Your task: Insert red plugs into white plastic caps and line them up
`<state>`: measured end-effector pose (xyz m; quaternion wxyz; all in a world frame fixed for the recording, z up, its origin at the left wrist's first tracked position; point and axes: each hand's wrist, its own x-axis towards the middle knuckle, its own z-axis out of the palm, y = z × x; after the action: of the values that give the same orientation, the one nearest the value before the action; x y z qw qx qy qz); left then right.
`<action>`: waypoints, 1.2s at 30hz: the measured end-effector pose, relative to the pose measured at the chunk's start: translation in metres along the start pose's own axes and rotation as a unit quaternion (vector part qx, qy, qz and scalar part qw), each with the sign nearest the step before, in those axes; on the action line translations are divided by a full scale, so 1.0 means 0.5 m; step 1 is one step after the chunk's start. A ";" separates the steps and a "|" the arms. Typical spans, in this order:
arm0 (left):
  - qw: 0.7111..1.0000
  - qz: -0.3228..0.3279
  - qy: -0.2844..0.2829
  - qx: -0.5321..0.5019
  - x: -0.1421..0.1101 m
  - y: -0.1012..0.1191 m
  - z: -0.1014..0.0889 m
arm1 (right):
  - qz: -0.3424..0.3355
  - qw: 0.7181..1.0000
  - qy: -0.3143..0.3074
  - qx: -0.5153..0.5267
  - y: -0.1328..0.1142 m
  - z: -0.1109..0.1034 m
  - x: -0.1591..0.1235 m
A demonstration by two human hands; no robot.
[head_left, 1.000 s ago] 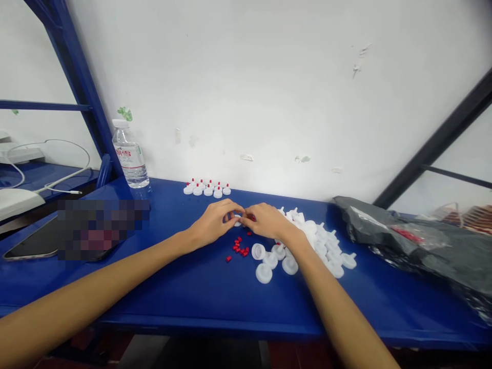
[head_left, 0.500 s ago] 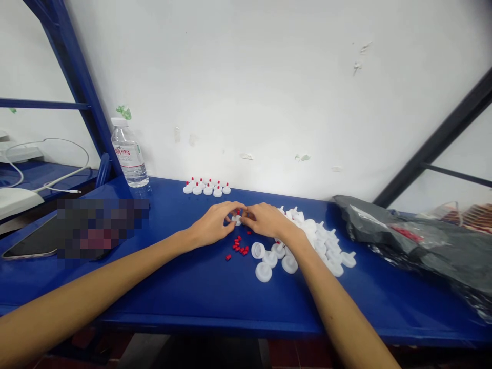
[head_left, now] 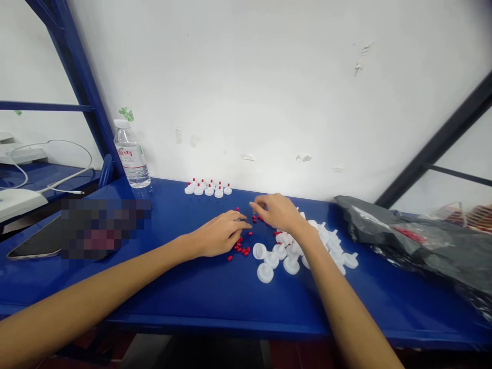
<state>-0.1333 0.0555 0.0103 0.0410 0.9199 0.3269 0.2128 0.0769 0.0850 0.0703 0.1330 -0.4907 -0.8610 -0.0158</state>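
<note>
My left hand is open, palm down, fingers stretched over some small red tips on the blue table. Just behind its fingers a red tip pokes up; the white cap under it is mostly hidden. My right hand is apart from the left, above the near edge of a pile of white spouted caps. Its thumb and index fingertip are pinched close; whatever lies between them cannot be made out. More red tips lie below the right fingertips.
White caps with red tips stand grouped by the wall. A water bottle stands at the back left, and a phone lies on the left. A dark plastic bag covers the right side. Blue frame posts rise beside the table.
My hands were together around a white cap with a red tip. They have parted: the left came nearer and lower over the red tips, the right moved right, and the cap stays behind.
</note>
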 end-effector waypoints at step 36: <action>0.995 -0.078 -0.031 0.056 0.033 -0.115 0.017 | -0.028 1.000 -0.006 -0.008 -0.023 0.002 -0.003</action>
<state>-0.1517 0.1112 -0.0037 0.0159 0.8988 0.4073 0.1614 0.0675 0.0781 0.0700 0.1238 -0.4671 -0.8752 -0.0233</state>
